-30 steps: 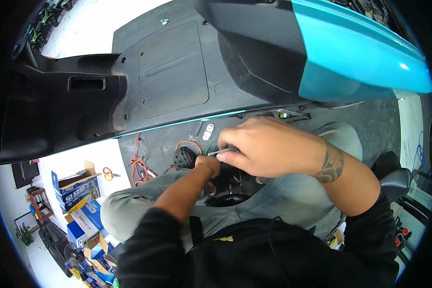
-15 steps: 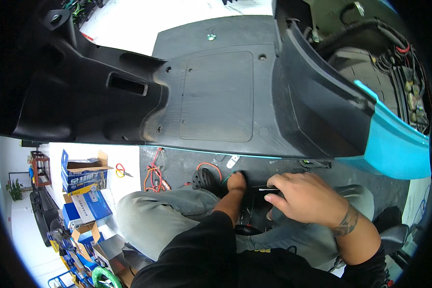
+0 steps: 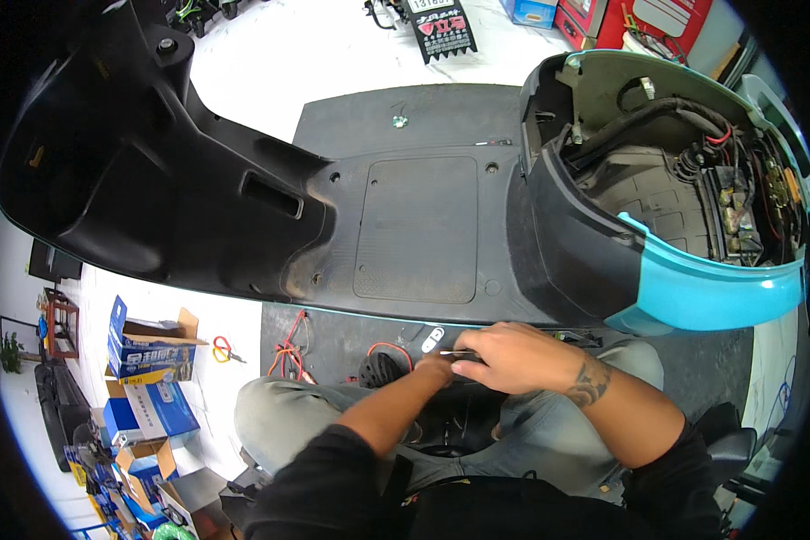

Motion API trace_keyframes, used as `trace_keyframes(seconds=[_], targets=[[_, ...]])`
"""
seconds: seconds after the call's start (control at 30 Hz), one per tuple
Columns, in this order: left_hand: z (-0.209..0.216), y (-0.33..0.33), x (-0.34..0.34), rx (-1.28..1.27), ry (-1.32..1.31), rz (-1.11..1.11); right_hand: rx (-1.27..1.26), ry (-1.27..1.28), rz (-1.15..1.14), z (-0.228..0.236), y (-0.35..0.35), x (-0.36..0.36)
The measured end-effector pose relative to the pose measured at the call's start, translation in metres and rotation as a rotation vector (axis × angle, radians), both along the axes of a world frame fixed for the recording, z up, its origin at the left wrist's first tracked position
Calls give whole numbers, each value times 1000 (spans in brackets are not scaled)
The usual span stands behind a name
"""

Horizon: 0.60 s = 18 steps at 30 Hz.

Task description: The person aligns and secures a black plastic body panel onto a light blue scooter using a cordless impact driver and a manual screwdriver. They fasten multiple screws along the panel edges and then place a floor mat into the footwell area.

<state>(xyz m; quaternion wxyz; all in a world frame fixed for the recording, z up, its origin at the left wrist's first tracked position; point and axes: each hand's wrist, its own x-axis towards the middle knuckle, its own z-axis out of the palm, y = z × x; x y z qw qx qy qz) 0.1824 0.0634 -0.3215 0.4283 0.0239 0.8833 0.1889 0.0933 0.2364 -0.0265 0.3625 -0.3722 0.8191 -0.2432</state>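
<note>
My right hand (image 3: 504,354) is closed in a pinch on a thin metal tool (image 3: 457,353), whose exact kind I cannot make out. Its tip reaches my left hand (image 3: 436,369). The left fingers are bent together, and whatever they hold is hidden behind the right hand. Both hands meet above my lap, just below the near edge of a scooter's black footboard (image 3: 418,229). A white oval remote-like piece (image 3: 433,338) lies on the dark mat just beyond my left hand.
The scooter's teal side panel (image 3: 720,292) and opened compartment with wiring (image 3: 670,193) are at the right. Red cables (image 3: 288,353) lie on the mat. Orange-handled scissors (image 3: 225,349) and blue cartons (image 3: 157,346) stand left. A small green board (image 3: 400,121) lies beyond the footboard.
My right hand has moved left with the thin tool to join my left hand. The left hand has come up nearer. The view has shifted, showing more of the far floor.
</note>
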Motion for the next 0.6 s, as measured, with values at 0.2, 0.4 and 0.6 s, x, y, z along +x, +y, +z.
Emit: trace_keyframes(seconds=[0.2, 0.4, 0.6], targets=[[190, -55, -66, -40, -124, -499, 76, -221, 149, 12, 4, -7], [303, -105, -149, 762, 30, 350, 115, -83, 165, -10, -10, 2], [256, -37, -255, 718, 659, 468, -138, 32, 53, -34, -36, -12]])
